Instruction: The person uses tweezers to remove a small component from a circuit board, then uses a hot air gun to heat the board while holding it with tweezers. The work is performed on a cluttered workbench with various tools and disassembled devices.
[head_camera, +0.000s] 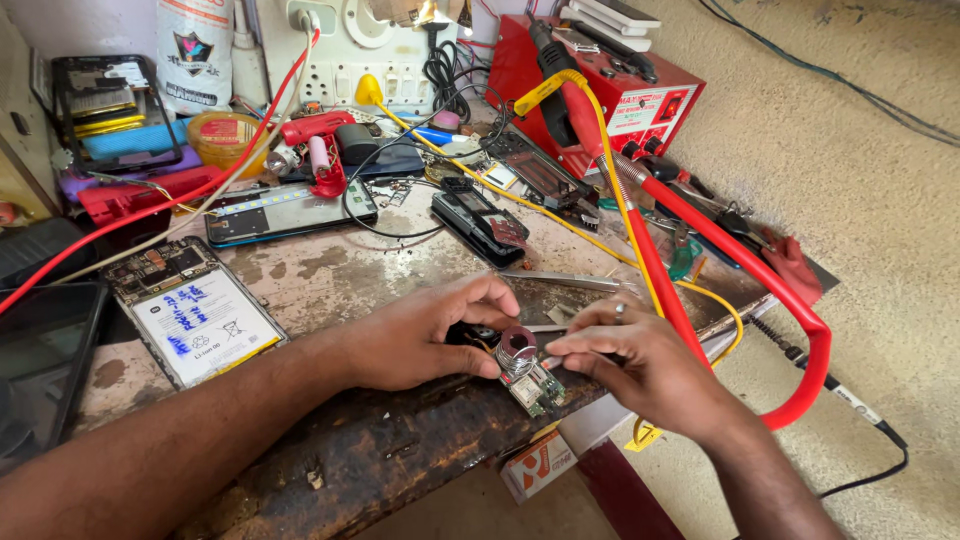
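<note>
Grip: left hand (425, 335) pinches solder spool (517, 350); right hand (640, 360) closed on tweezers (548, 328).
Risk: circuit board (537, 388) overhangs counter (330, 270) edge; a nudge could drop it.

A worn, stained wooden workbench (330, 270) with a scorched, chipped front edge carries a dense spread of repair gear: an opened phone with its battery exposed (192, 310), a second opened handset (290, 211), a dark tablet (40, 360) at the left edge, metal tweezers (570, 281), a small circuit board (535, 387) near the front edge, a red bench power supply (600, 85) at the back, and red and yellow cables (640, 250) trailing across.
</note>
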